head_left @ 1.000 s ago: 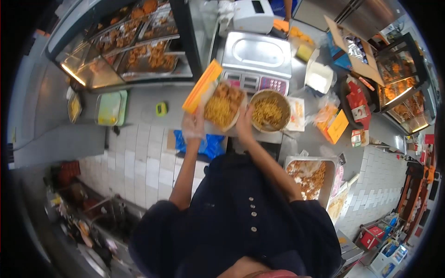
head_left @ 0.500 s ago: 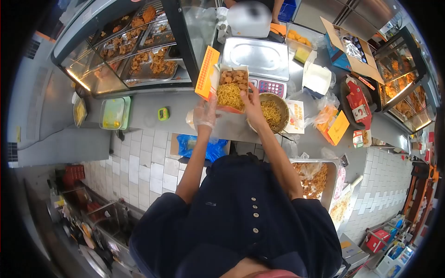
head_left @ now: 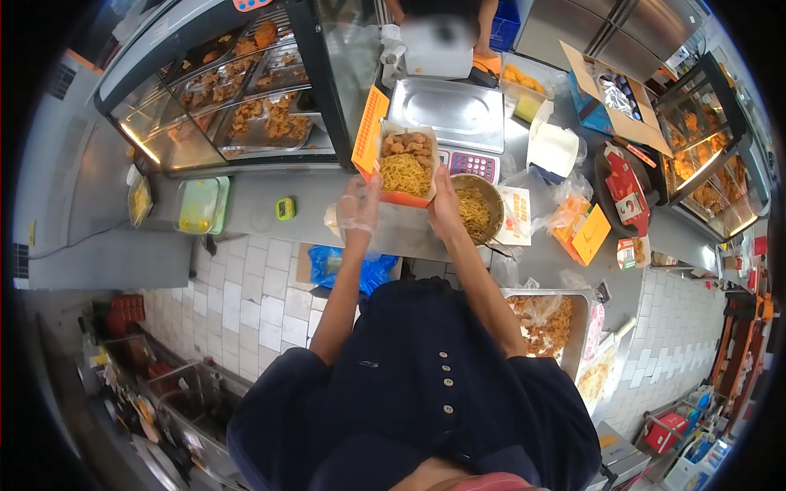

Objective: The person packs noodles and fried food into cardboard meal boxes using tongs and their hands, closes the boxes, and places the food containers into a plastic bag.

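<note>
An orange-and-white takeout box [head_left: 403, 199] is held between my two hands just in front of the scale. Yellow noodles [head_left: 407, 174] fill its near part, and browned fried chicken pieces [head_left: 409, 144] lie at the far side. The lid [head_left: 370, 131] stands up on the left. My left hand [head_left: 359, 204], in a clear plastic glove, closes on the box's near left corner. At the right wall, my right hand [head_left: 444, 206] grips with its fingers partly hidden. Close beside that hand sits a round bowl [head_left: 500, 214] of noodles.
A scale with a metal platform [head_left: 446, 110] and keypad [head_left: 475, 166] stands behind the box. Heated display cases [head_left: 327, 123] flank the counter. A green timer [head_left: 285, 209] lies left; an open orange box [head_left: 583, 233] sits right. Another person's hand [head_left: 485, 47] shows across the counter.
My right hand has moved from the food at the box's right edge down to its outer right wall. My left hand keeps its hold on the left corner.
</note>
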The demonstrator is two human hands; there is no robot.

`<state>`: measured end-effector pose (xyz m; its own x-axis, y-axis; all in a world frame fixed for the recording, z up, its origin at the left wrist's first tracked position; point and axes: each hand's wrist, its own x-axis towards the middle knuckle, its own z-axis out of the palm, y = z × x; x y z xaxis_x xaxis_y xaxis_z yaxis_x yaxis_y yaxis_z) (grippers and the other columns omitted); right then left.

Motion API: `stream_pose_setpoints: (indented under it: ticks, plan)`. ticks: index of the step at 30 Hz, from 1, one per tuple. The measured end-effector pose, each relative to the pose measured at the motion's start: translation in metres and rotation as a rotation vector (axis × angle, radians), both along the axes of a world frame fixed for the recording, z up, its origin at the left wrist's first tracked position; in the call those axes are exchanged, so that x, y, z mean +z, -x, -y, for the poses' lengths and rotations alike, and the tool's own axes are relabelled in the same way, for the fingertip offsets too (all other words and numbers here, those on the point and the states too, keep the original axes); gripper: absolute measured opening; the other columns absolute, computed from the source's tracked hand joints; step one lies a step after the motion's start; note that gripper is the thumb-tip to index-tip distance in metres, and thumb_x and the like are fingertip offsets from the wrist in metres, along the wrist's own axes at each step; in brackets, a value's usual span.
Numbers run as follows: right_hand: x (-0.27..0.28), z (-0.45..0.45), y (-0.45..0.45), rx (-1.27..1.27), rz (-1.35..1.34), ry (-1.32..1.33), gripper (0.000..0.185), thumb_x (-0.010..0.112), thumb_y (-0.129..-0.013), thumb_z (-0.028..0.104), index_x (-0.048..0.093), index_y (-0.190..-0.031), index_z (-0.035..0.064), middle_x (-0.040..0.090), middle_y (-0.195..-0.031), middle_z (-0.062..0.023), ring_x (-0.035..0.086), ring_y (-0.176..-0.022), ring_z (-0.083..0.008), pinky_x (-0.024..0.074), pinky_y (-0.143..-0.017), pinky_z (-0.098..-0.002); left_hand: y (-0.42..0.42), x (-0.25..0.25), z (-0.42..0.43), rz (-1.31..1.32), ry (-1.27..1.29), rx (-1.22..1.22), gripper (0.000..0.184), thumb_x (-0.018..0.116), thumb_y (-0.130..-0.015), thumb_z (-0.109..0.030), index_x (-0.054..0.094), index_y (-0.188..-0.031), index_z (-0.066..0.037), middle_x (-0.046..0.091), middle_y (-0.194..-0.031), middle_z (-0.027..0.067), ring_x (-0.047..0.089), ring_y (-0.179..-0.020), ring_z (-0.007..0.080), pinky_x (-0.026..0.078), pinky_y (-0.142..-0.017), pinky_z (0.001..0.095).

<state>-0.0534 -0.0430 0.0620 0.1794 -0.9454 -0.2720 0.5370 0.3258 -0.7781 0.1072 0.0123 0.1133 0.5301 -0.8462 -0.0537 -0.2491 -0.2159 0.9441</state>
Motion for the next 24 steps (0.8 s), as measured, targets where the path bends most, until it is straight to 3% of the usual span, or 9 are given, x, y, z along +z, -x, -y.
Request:
stream_pose_setpoints:
  ticks: [2,4,7,9,12,14,17,21,24]
  plan:
    - [-0.002,-0.001,-0.005,-0.028,0.013,-0.028,0.057,0.039,-0.109,0.048,0.037,-0.156,0.0156,0.049,-0.148,-0.0082,0.049,-0.132,-0.0193,0.0448,-0.105,-0.0341,0.000,0.004,-0.001,-0.037,0.026,0.000,0.057,0.065,-0.091,-0.061,0.067,-0.106,-0.006,0.070,-0.081,0.0164,0.068,-0.062,0.0272,0.052,-0.059,0.0410]
    - [-0.022,0.004,-0.007,-0.098,-0.070,0.108,0.060,0.036,-0.110,0.047,0.036,-0.156,0.0094,0.044,-0.153,-0.0106,0.042,-0.140,-0.0228,0.0353,-0.114,-0.0350,-0.002,-0.001,0.001,0.274,-0.107,-0.010,0.054,0.063,-0.093,-0.059,0.067,-0.108,-0.008,0.071,-0.086,0.0210,0.070,-0.073,0.0345,0.053,-0.069,0.0461]
    - [-0.020,-0.004,-0.008,-0.165,-0.041,-0.007,0.063,0.037,-0.110,0.047,0.031,-0.158,0.0069,0.041,-0.155,-0.0088,0.041,-0.141,-0.0215,0.0351,-0.116,-0.0366,-0.008,-0.034,0.004,0.313,-0.043,-0.042,0.050,0.063,-0.093,-0.056,0.067,-0.110,-0.010,0.071,-0.085,0.0223,0.071,-0.081,0.0379,0.053,-0.073,0.0478]
    - [-0.038,-0.005,-0.008,-0.187,-0.183,0.058,0.067,0.037,-0.109,0.050,0.031,-0.158,0.0045,0.038,-0.158,-0.0098,0.037,-0.143,-0.0223,0.0299,-0.118,-0.0351,-0.004,-0.026,-0.001,0.239,-0.048,-0.060,0.049,0.062,-0.093,-0.055,0.066,-0.112,-0.010,0.071,-0.085,0.0226,0.071,-0.079,0.0389,0.053,-0.071,0.0486]
    - [0.000,-0.013,-0.009,-0.170,-0.187,0.065,0.067,0.036,-0.110,0.049,0.031,-0.157,0.0017,0.036,-0.159,-0.0107,0.033,-0.145,-0.0222,0.0256,-0.120,-0.0339,-0.004,-0.028,-0.003,0.172,-0.068,-0.006,0.045,0.065,-0.094,-0.049,0.066,-0.109,-0.006,0.071,-0.083,0.0190,0.069,-0.063,0.0320,0.054,-0.063,0.0445]
    - [-0.002,-0.011,-0.009,-0.155,-0.193,0.073,0.067,0.035,-0.110,0.049,0.030,-0.158,0.0024,0.036,-0.159,-0.0110,0.034,-0.145,-0.0223,0.0262,-0.120,-0.0341,-0.003,-0.026,-0.002,0.150,0.009,-0.016,0.044,0.067,-0.094,-0.046,0.067,-0.108,-0.004,0.070,-0.082,0.0169,0.067,-0.057,0.0283,0.054,-0.058,0.0418]
    - [-0.016,-0.003,-0.008,-0.135,-0.211,0.094,0.067,0.034,-0.110,0.050,0.029,-0.159,0.0033,0.036,-0.159,-0.0113,0.034,-0.145,-0.0225,0.0270,-0.119,-0.0344,0.000,-0.015,-0.006,-0.047,0.039,-0.078,0.045,0.069,-0.093,-0.047,0.067,-0.105,-0.003,0.068,-0.077,0.0088,0.063,-0.050,0.0174,0.049,-0.044,0.0299]
    - [-0.029,0.006,-0.008,-0.120,-0.230,0.118,0.068,0.033,-0.110,0.050,0.027,-0.160,0.0047,0.036,-0.159,-0.0118,0.035,-0.145,-0.0227,0.0282,-0.119,-0.0348,-0.005,-0.024,-0.001,-0.117,0.086,-0.081,0.046,0.069,-0.093,-0.047,0.068,-0.104,-0.002,0.068,-0.077,0.0083,0.059,-0.047,0.0162,0.046,-0.043,0.0305]
    - [-0.034,0.010,-0.011,-0.139,-0.248,0.102,0.068,0.032,-0.110,0.051,0.025,-0.160,0.0061,0.036,-0.159,-0.0119,0.036,-0.144,-0.0228,0.0296,-0.118,-0.0351,-0.011,-0.031,0.005,-0.193,0.028,-0.088,0.045,0.070,-0.093,-0.046,0.069,-0.104,-0.002,0.068,-0.080,0.0081,0.061,-0.059,0.0154,0.050,-0.055,0.0300]
